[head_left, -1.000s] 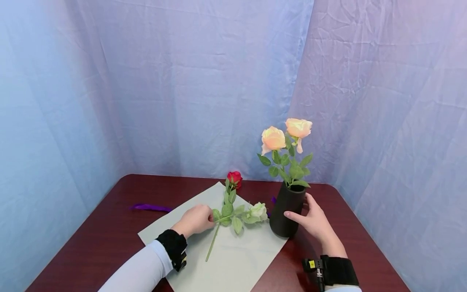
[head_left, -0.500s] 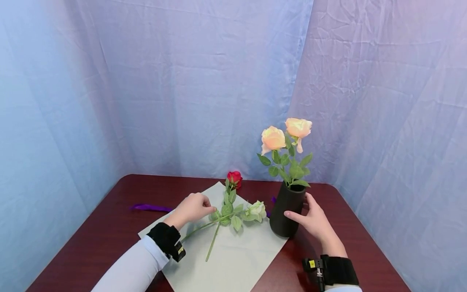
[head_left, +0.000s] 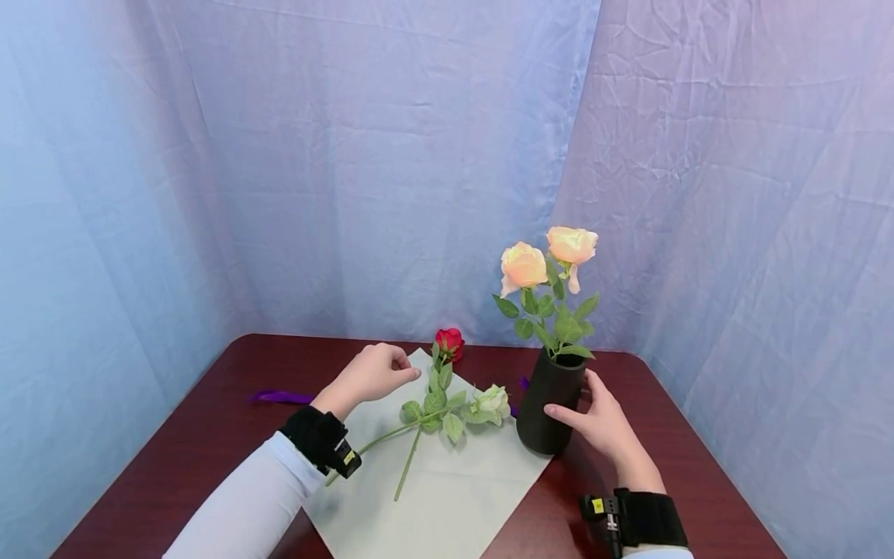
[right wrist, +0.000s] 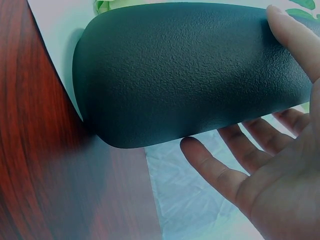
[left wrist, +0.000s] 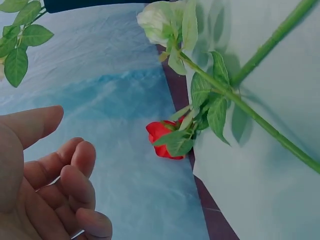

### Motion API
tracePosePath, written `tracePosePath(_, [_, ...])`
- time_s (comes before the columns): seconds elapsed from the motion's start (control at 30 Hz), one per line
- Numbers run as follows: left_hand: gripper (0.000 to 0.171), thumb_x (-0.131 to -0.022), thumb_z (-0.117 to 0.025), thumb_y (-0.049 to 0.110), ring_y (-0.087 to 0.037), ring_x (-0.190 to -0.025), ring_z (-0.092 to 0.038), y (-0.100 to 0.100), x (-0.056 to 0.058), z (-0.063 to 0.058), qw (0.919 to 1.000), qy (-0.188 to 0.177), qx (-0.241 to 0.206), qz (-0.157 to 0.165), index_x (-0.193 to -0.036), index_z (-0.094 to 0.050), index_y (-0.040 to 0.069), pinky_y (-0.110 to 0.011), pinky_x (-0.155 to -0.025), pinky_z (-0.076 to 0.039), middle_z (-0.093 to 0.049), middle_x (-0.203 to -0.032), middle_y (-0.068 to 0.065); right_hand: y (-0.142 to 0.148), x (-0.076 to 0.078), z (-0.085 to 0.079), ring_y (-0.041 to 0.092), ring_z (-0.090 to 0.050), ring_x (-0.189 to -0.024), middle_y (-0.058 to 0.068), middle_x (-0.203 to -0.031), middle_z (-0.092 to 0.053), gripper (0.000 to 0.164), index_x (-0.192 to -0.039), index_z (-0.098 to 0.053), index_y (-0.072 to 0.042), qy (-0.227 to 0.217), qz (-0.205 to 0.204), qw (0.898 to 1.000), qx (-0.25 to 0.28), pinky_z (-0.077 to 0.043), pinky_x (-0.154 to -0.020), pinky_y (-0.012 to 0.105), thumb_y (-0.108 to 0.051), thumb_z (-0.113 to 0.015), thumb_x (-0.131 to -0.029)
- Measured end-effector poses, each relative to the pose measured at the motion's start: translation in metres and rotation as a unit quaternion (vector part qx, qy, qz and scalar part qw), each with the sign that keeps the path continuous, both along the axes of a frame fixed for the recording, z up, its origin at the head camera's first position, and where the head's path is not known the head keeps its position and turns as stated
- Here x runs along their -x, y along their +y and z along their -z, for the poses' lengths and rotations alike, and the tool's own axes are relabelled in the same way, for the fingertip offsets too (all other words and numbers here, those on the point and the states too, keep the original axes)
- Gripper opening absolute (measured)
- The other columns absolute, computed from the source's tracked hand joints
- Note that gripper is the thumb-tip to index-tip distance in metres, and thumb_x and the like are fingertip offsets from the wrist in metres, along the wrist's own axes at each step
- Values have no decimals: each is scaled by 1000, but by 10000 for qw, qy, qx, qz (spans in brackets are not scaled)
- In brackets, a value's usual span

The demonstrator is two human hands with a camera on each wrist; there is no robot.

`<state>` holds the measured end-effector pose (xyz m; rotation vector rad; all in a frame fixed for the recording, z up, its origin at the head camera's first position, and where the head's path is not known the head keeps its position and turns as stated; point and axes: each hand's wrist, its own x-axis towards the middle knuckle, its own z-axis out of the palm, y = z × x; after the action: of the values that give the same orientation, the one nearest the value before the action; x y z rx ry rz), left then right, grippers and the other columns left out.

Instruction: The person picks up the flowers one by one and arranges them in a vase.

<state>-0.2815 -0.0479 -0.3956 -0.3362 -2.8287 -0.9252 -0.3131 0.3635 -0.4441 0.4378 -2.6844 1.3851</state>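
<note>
My left hand (head_left: 370,374) hovers over the left part of the pale paper sheet (head_left: 454,497). Loosely bent fingers with nothing between them show in the left wrist view. Below and right of it lies a white-green rose (head_left: 493,402), its stem crossing that of a red rose (head_left: 449,342) on the paper. With thumb and fingers around its side, my right hand (head_left: 608,427) holds a black vase (head_left: 541,392) at the paper's right corner. Two peach roses (head_left: 524,266) stand in the vase. The right wrist view shows the vase's textured wall (right wrist: 165,75) between thumb and fingers.
Purple ribbon (head_left: 279,397) sticks out left of the paper, and another bit shows near the vase. The dark red wooden table (head_left: 168,481) has rounded far corners. Bluish curtains (head_left: 391,171) hang behind it and at both sides.
My left hand has let go of the white-green rose's stem and moved up and away from it, uncovering the stem on the paper. The right hand and vase have stayed in place.
</note>
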Motion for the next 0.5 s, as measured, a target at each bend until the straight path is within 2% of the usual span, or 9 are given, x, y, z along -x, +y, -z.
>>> tracePosePath(0.2, [16,-95,-73,30,-13,-65,-55,11,7,4,9997,-120,97,173,-86,-72,16,-31,-61,-46,-64,-73,6,0,0,-1,42,-48,-133,19,-149,-44,99,-157,-27,-14,8,-24,10000,38,-49,-98,59,-50,-82,-84])
tracePosePath(0.5, [9,-95,-71,19,-12,-66,-56,26,16,20,9985,-257,256,421,-87,-74,15,-30,-64,-48,-64,-74,6,-1,0,-2,41,-48,-133,19,-148,-44,98,-157,-27,-13,27,-40,10000,72,-49,-98,59,-50,-82,-84])
